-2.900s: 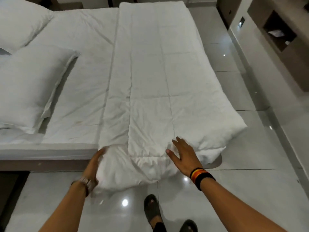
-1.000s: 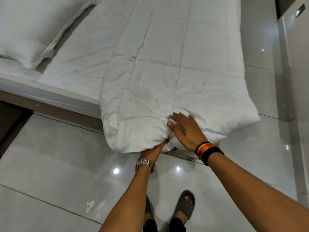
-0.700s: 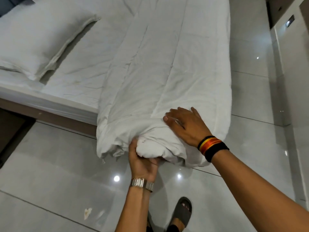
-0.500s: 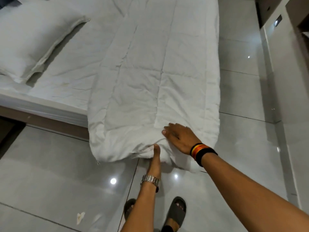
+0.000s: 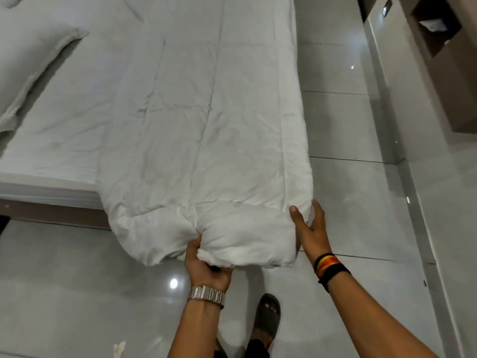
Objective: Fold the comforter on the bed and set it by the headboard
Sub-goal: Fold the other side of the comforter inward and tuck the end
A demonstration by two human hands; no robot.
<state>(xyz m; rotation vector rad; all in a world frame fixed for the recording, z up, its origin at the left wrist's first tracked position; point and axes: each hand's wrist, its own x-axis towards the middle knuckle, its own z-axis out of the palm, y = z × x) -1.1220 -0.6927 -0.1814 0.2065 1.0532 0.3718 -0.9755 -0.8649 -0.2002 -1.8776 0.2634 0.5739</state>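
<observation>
Both hands, left hand (image 5: 206, 264) and right hand (image 5: 311, 232), grip comforter (image 5: 206, 140) (pillow (image 5: 28, 63) aside).

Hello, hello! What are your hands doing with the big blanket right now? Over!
Left hand grips the comforter's near end. Right hand cups its right corner. Comforter a long strip, overhanging the bed. Nothing in the way.
</observation>
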